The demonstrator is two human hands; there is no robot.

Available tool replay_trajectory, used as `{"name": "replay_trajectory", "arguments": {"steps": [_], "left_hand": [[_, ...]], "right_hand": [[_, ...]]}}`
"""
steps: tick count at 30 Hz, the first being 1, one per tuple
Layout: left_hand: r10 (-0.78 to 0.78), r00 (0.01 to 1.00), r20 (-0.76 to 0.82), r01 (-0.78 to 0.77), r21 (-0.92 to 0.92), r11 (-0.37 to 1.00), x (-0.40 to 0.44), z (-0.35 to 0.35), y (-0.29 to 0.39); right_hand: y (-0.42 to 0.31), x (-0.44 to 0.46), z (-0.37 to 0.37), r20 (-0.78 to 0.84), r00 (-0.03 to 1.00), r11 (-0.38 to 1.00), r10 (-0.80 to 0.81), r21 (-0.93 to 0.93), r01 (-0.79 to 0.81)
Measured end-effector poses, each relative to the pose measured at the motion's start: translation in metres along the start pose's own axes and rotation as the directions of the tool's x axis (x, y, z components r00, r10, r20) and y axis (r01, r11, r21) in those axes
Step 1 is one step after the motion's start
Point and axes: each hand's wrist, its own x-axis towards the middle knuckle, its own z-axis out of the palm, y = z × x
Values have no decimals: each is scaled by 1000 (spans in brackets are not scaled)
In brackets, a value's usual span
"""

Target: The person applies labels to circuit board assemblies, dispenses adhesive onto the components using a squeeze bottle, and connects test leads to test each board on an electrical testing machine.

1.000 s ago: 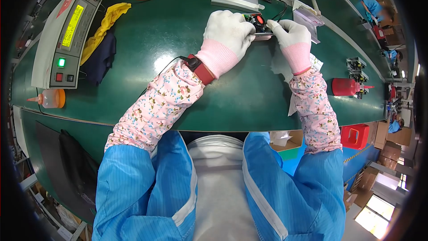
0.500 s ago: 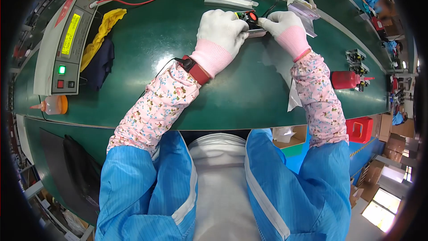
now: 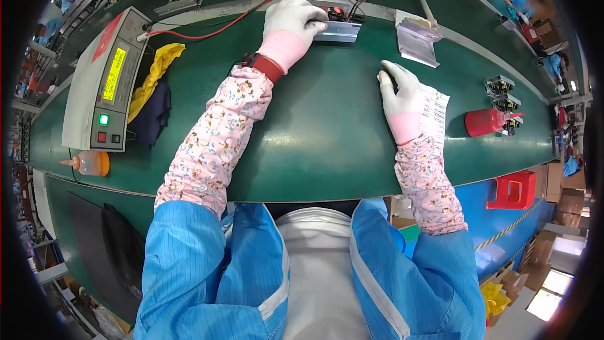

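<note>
At the far side of the green bench, my left hand, in a white glove with a pink cuff, is closed on the left end of a silver metal bracket. Behind the bracket's front wall show dark electronic parts and a red-topped part; the gloved fingers partly cover that end. My right hand, gloved the same way, hangs above the bench with thumb and fingers apart, holding nothing. Beside its wrist lies a printed paper sheet. A bent metal plate sits beyond the right hand.
On the left stands a tester with a lit yellow display, near a yellow cloth and an orange bottle. A red bottle and several circuit boards are at right. Red wires run along the back rail.
Both hands were together at the circuit assembly. My left hand has moved with it toward the back rail, and my right hand has let go and drawn back toward me.
</note>
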Motion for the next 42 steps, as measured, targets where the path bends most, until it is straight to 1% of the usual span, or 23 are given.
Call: {"name": "replay_trajectory", "arguments": {"steps": [2, 6, 8, 9, 10, 11, 13, 14, 16, 17, 21, 26, 27, 29, 31, 33, 34, 36, 37, 38, 39, 41, 42], "left_hand": [[-22, 998, 56, 22, 14, 1000, 3, 1, -4], [59, 998, -15, -56, 185, 981, -3, -14, -5], [85, 972, -220, -53, 146, 988, -21, -38, 2], [82, 972, -219, -48, 157, 986, -32, -56, 8], [48, 942, -332, -12, 108, 994, -44, -78, 15], [8, 897, -442, 21, 60, 998, -58, -98, 16], [15, 762, -647, 146, 195, 970, -96, -132, -1], [24, 758, -652, 174, 238, 956, -113, -149, -14], [156, 441, -884, 467, 374, 802, -153, -183, -36], [181, 438, -881, 492, 403, 772, -169, -197, -42], [-14, 492, -870, 697, 384, 606, -206, -224, -57], [-98, 485, -869, 677, 303, 671, -208, -223, -75], [-76, 512, -856, 674, 345, 653, -208, -224, -74], [-77, 552, -830, 649, 370, 665, -202, -225, -69], [156, 517, -841, 656, 507, 559, -187, -219, -48], [227, 507, -832, 483, 492, 724, -174, -210, -26], [187, 516, -836, 457, 453, 766, -167, -195, -14], [-3, 525, -851, 366, 223, 904, -154, -168, 9], [-139, 609, -781, 263, 33, 964, -150, -153, 22], [-242, 697, -675, 177, -164, 970, -144, -138, 36], [-244, 706, -665, 166, -179, 970, -138, -121, 49], [-403, 879, -256, 201, -566, 799, -129, -82, 80], [-479, 877, -27, 342, -666, 663, -125, -74, 103]], "right_hand": [[2, -3, 1, -14, 1000, 1000, -8, -14, 8], [2, -3, 0, 1, 1000, 1000, -9, -3, 9], [5, -3, -1, 1, 1000, 1000, -10, 3, 10], [7, -3, -2, 2, 1000, 1000, -8, 6, 8], [9, -4, -1, 7, 1000, 1000, -6, 13, 6], [10, -4, 1, 14, 1000, 1000, -9, 26, 8], [4, -4, -1, -7, 999, 999, -39, 11, 39], [5, -5, 1, 20, 1000, 1000, 8, 18, -9], [11, -4, 5, 29, 999, 999, -28, 23, 28], [12, -4, 5, 40, 999, 999, -28, 36, 27], [11, -5, 4, 53, 999, 999, 9, 44, -11], [-5, -4, -12, 61, 997, 997, -39, 67, 35], [-11, -5, -19, 61, 998, 998, -32, 57, 28], [-25, -8, -43, 60, 997, 983, 49, 171, -59], [-26, -20, -75, 43, 987, 958, 158, 235, -163], [-9, -35, -99, -23, 997, 995, 80, 65, -79], [-4, -47, -109, -39, 993, 993, 114, 7, -114], [0, -69, -122, -3, 988, 978, 155, -142, -154], [-1, -80, -126, 24, 993, 970, 117, -219, -109], [-1, -91, -129, 59, 995, 956, 82, -286, -62], [1, -101, -127, 50, 994, 951, 98, -300, -78], [10, -118, -121, 143, 985, 962, 94, -269, -52], [11, -122, -120, 135, 985, 959, 105, -277, -64]]}}
